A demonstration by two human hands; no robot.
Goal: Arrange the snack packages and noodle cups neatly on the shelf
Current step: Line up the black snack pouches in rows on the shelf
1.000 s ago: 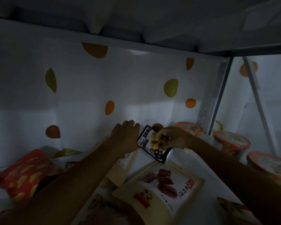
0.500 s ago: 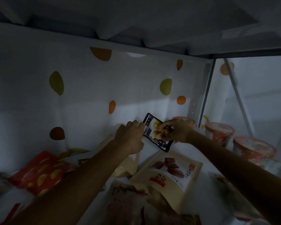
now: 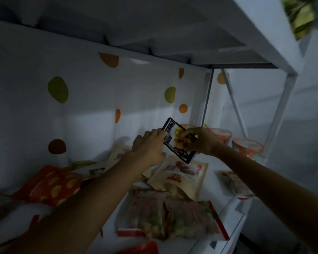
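The left forearm and the right forearm are uncovered all the way to the picture's edge. The left hand and the right hand are bare too. The dim light hides finer detail.

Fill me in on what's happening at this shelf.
A person is reaching into a dim shelf with both hands. The right hand pinches a small black packet, holding it tilted above the shelf near the back wall, and the left hand grips its left edge. Below them a cream pouch, a red bag and a clear packet lie loosely scattered. Noodle cups stand at the right end.
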